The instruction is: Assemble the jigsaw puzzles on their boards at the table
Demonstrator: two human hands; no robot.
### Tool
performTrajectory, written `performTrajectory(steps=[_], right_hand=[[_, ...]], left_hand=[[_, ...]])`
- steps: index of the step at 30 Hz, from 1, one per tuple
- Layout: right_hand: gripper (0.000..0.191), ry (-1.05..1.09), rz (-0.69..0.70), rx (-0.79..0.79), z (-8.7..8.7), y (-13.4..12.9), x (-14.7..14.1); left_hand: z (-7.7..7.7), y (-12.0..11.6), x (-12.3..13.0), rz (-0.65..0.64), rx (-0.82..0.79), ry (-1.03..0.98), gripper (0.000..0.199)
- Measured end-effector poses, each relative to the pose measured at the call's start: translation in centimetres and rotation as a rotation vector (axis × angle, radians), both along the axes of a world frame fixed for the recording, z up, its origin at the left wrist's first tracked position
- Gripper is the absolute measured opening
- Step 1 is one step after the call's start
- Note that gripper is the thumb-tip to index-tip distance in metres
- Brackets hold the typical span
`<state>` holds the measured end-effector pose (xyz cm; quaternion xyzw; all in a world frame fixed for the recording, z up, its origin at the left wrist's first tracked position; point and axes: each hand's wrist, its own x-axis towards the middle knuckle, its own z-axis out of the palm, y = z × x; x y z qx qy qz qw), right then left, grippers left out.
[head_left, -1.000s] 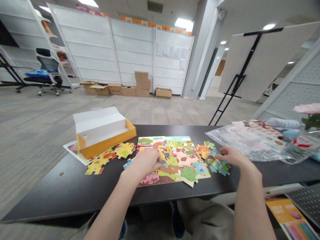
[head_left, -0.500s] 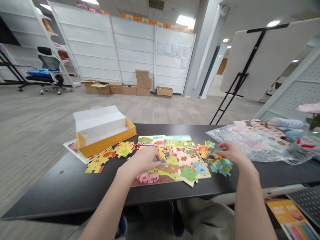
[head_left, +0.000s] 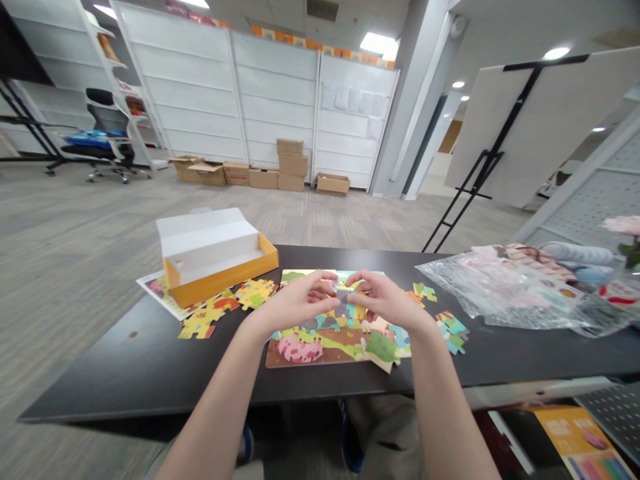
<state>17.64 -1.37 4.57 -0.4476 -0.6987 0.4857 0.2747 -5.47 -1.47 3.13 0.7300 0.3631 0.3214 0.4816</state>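
Note:
My left hand (head_left: 304, 297) and my right hand (head_left: 386, 299) meet above the middle of a farm-picture jigsaw puzzle (head_left: 340, 357). Between their curled fingertips is a small grey-blue puzzle piece (head_left: 343, 305), which both hands appear to pinch; its outline is partly hidden by fingers. Below the left hand the puzzle shows a pink spotted pig (head_left: 300, 349). A loose green puzzle piece (head_left: 381, 348) lies tilted over the puzzle's front edge. To the right rest several blue-green puzzle pieces (head_left: 454, 332), and yellow puzzle pieces (head_left: 207, 317) lie at the left.
An open yellow box (head_left: 225, 272) with a white lid stands at the table's left, on a printed sheet (head_left: 163, 290). Clear plastic packaging (head_left: 510, 290) covers the right side of the black table (head_left: 165, 373). Cardboard boxes (head_left: 291, 163) line the far wall.
My right hand has moved left from the loose pieces at the right to the middle. My left hand has risen slightly, and the two now meet over the puzzle.

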Motion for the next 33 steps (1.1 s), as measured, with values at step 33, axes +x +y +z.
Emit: performTrajectory(steps=[33], right_hand=[[0.017, -0.076, -0.126, 0.293, -6.1, 4.1, -4.2]], left_hand=[[-1.5, -0.7, -7.5, 0.194, 0.047, 0.759, 0.038]])
